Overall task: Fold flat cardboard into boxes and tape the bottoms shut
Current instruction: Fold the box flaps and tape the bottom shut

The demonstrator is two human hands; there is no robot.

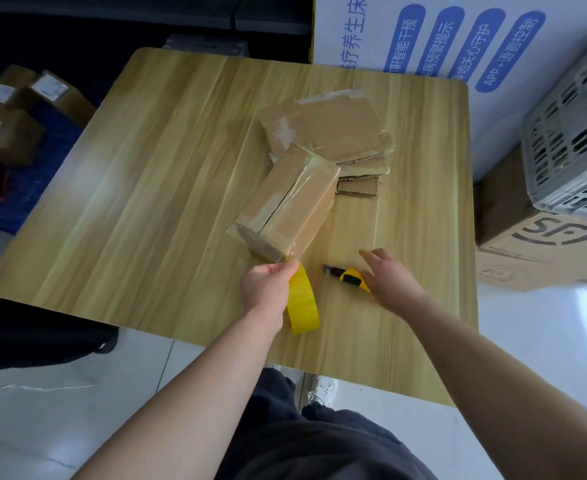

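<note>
A folded brown cardboard box [290, 202] lies on its side on the wooden table [139, 188], with clear tape along its seam. My left hand [267, 285] grips a roll of yellow tape [302, 303] just below the box's near corner, and a strip of tape runs from the roll up to the box. My right hand [387, 275], fingers straight, hovers over a yellow and black box cutter [345, 276] that lies on the table. Flat cardboard pieces [333, 129] are stacked behind the box.
A large cardboard carton [541, 251] carrying a white plastic crate [572, 147] stands to the right of the table. A white printed board [423, 36] is behind. Small taped boxes [11, 133] lie on the floor at the left.
</note>
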